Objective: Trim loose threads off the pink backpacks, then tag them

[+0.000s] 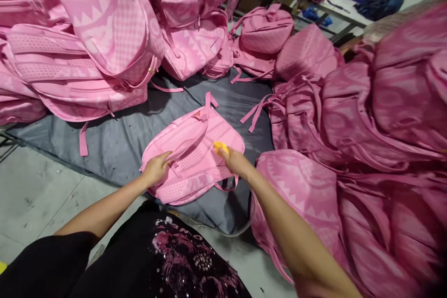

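A pink backpack [223, 130] lies on the dark grey cloth in front of me, its padded back panel and shoulder straps facing up. My left hand [156, 168] is closed on a shoulder strap [188, 142] at the backpack's near left side. Over the right part of the panel, my right hand [235, 160] grips a yellow air gun [220, 147], its tip pointing left. A clear hose [244, 229] curves below my right forearm; where it joins the air gun is hidden.
Pink backpacks are heaped at the left [70, 70], at the back [267, 30] and along the right [349, 116]. Grey cloth [129, 135] covers the work surface, with tiled floor [31, 191] at lower left. Farther back stands a cluttered table [342, 7].
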`<state>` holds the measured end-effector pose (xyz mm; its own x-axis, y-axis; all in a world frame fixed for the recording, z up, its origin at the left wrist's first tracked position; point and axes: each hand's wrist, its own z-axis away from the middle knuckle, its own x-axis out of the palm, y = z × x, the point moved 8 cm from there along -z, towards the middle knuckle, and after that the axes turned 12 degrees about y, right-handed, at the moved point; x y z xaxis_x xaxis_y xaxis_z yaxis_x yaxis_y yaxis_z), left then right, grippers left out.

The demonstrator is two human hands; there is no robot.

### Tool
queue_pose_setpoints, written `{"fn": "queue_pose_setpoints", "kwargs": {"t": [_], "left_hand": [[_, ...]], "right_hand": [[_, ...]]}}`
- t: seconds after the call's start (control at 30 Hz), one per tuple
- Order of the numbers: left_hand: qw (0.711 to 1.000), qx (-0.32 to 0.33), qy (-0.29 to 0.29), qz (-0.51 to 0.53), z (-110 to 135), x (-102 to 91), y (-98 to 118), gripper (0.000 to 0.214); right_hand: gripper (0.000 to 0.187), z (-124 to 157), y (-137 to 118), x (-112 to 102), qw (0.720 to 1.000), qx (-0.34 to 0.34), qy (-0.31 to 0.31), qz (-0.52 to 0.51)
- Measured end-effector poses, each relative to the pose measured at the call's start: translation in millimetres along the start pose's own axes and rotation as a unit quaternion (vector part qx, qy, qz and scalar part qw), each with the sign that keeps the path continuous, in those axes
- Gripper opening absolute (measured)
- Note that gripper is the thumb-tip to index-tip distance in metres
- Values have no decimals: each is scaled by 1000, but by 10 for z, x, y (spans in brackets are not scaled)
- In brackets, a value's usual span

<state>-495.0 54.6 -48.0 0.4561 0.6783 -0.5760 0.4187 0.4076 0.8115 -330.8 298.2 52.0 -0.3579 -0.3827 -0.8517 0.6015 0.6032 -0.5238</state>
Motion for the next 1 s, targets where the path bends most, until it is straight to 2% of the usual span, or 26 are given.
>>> {"fn": "queue_pose_setpoints", "kwargs": {"t": [0.03,0.1,0.17,0.2,0.27,0.37,0.4,0.43,0.5,0.53,0.57,0.63,0.67,0.73,0.77,0.8,0.83,0.87,0.9,0.93,1.0], "left_hand": [[993,-64,-9,101,-61,-64,-123,41],[941,-209,-35,265,-154,-114,-369,39],[882,-322,-81,336,-184,-57,-528,35],[866,-354,-101,338,-191,-17,-573,33],[862,-379,-114,317,-213,47,-630,32],[878,-371,-90,287,-237,101,-650,39],[888,-360,-83,275,-232,107,-631,42],[910,-327,-76,245,-233,94,-582,45],[973,-191,-59,115,-227,30,-367,53],[994,-98,-45,28,-193,5,-201,58],[998,-1,-34,-55,-119,10,-12,63],[976,154,-38,-148,135,131,319,71],[963,212,-61,-153,296,242,444,75],[933,304,-139,-134,634,520,614,85],[920,324,-176,-136,768,664,637,92],[910,326,-207,-153,860,800,625,97],[903,316,-228,-181,912,917,590,101],[898,300,-241,-212,931,1007,547,103],[896,283,-247,-237,927,1063,510,102],[897,271,-245,-248,908,1085,491,98],[915,258,-223,-216,831,1033,501,80]], "right_hand": [[46,76,-45,81,999,3,-37,-16],[45,198,-112,159,996,18,-78,-32],[44,223,-197,135,996,30,-73,-41],[43,209,-268,119,996,26,-68,-48],[42,173,-444,118,995,13,-68,-65],[43,157,-674,154,993,5,-86,-77],[44,166,-722,166,992,2,-103,-78],[44,176,-744,168,989,-2,-125,-77],[44,154,-656,67,989,7,-140,-48],[44,115,-528,-59,993,30,-115,-7],[45,75,-362,-239,994,62,-69,51],[45,89,-43,-627,976,128,22,172],[45,153,71,-730,967,148,24,205],[44,367,177,-691,968,149,-68,188],[44,503,171,-628,971,139,-120,155],[45,634,160,-609,971,137,-143,133],[47,743,162,-652,973,144,-128,130],[50,839,184,-741,973,160,-88,139],[52,944,220,-834,972,178,-50,146],[55,1065,271,-883,970,196,-38,139],[60,1342,382,-828,970,211,-96,79]]}}
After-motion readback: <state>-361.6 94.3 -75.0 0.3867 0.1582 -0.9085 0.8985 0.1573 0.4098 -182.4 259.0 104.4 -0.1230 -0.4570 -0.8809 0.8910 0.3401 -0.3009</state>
